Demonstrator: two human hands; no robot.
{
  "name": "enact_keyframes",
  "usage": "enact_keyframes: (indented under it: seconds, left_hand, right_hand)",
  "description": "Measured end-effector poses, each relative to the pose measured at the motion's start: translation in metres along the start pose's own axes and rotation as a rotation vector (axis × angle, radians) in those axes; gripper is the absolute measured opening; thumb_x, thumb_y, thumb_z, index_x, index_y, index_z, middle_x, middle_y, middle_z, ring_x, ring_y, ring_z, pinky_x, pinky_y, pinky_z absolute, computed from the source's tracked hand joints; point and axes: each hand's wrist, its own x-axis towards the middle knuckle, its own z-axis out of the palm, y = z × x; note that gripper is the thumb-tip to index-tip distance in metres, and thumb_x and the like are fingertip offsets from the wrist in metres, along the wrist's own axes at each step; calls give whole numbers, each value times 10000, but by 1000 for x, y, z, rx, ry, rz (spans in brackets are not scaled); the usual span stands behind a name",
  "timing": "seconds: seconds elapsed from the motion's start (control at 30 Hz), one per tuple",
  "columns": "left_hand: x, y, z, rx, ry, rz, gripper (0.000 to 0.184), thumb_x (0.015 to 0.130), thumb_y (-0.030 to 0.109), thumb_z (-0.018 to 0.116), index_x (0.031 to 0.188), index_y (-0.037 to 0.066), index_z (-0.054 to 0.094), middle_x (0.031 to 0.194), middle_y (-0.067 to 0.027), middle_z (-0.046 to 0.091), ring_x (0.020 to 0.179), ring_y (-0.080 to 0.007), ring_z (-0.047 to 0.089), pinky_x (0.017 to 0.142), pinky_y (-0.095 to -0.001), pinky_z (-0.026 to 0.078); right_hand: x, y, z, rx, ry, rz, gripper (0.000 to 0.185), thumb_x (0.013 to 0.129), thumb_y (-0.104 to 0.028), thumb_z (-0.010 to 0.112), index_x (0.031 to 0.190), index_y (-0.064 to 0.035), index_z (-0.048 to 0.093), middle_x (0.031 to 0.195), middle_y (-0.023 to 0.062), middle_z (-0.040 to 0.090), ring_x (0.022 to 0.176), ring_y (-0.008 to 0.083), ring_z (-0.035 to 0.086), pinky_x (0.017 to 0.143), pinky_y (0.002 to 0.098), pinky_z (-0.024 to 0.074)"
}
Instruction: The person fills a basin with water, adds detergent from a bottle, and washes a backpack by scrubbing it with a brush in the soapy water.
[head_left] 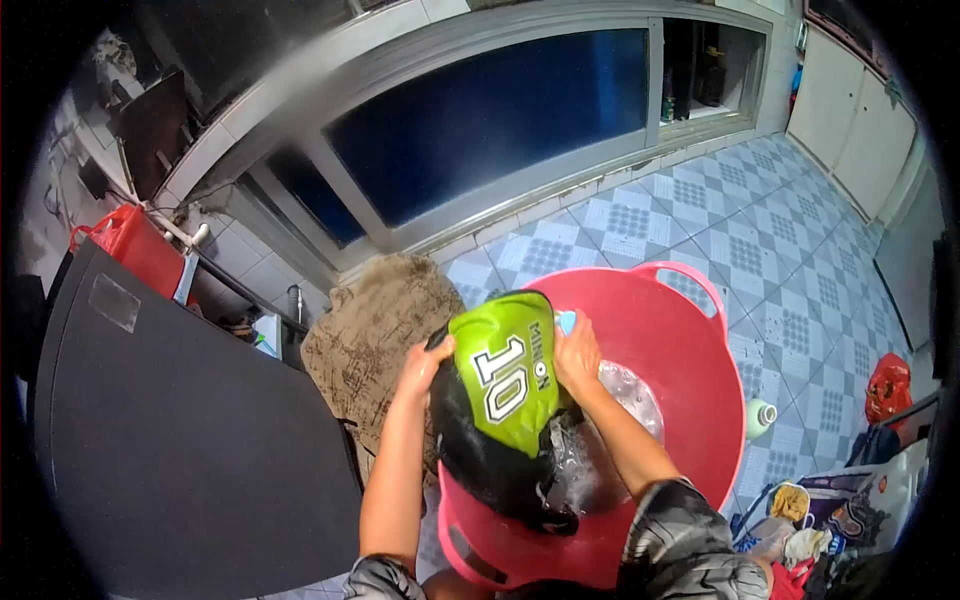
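A wet black-and-lime-green cloth item (505, 375), printed with "10" and "MINION", is held up over a big pink tub (705, 400). I cannot tell whether it is a garment or a bag. My left hand (425, 368) is closed on its left edge, thumb on the green panel. My right hand (577, 356) is closed at its right edge, around a small light-blue object (567, 322) mostly hidden by the fingers. The cloth's black lower part hangs into the tub. Foamy water (632, 395) shows at the tub's bottom.
A dark panel-like surface (200, 420) stands at left, with a red container (135, 250) behind it. A brown mat (375, 340) lies beside the tub. To the right are a pale green bottle (761, 416), a red bag (888, 388) and piled bags. Low cabinets with dark glass (490, 120) run along the back.
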Motion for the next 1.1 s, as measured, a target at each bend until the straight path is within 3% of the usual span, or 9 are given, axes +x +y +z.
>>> enact_keyframes:
  seconds: [0.17,0.27,0.43,0.53,0.7,0.9,0.97,1.0,1.1]
  left_hand:
    - [21,-32,-18,-153,-182,-22,516,757,313,730,1096,-42,573,925,-99,649,766,-201,625,726,-331,482]
    - [8,-18,-7,-211,-91,-43,491,764,274,728,1099,-49,570,930,-106,650,762,-192,627,710,-318,487]
    - [31,-40,-21,-233,-170,-33,337,804,215,682,1025,-30,614,883,-73,648,747,-166,619,681,-284,483]
    - [20,-30,-12,-285,-177,-49,314,806,214,680,1005,-23,626,877,-68,648,727,-161,617,659,-286,478]
    - [5,-13,-7,-182,-10,-71,284,803,198,676,990,-9,626,851,-74,648,686,-171,621,622,-290,482]
    - [15,-32,-6,-253,-129,-17,380,780,221,696,1033,-49,609,870,-103,648,742,-184,620,664,-298,484]
    - [5,-21,-2,-201,142,-141,352,791,230,682,1016,-32,615,852,-97,646,710,-184,616,640,-296,482]
    - [11,-32,-11,-377,-146,-114,320,794,233,676,976,-25,623,832,-90,645,675,-178,611,609,-288,474]
    - [27,-50,-10,-396,-157,-41,258,799,222,666,913,-7,633,785,-61,636,636,-152,591,575,-263,460]
  right_hand:
    - [-31,-66,-36,179,200,-437,548,795,-242,622,1223,20,401,987,213,539,940,395,524,821,455,423]
    - [-51,-94,-23,133,-137,-643,563,769,-201,633,1204,78,410,1061,251,521,978,404,522,854,432,429]
    - [-87,29,-7,-44,-499,-705,556,718,-248,703,1161,-19,458,912,166,544,811,336,552,715,421,460]
    - [-84,37,-16,87,-379,-761,548,708,-239,709,1148,-16,468,921,162,551,826,341,550,737,419,456]
    - [-50,-110,-15,237,4,-647,479,708,-182,680,1109,17,509,923,164,553,817,336,549,728,395,459]
    - [-94,-42,-16,13,-565,-1076,468,666,-205,710,1045,-11,516,859,161,538,778,333,537,682,418,442]
    - [-72,-81,-21,-80,-281,-918,483,678,-228,703,1053,4,505,829,159,518,755,324,526,657,399,436]
    - [-57,-100,-23,-83,-106,-789,504,691,-246,697,1073,13,493,833,165,514,747,323,522,639,404,433]
    - [-58,-107,-30,-110,-194,-927,538,687,-260,707,1093,16,484,840,164,518,745,319,521,629,402,437]
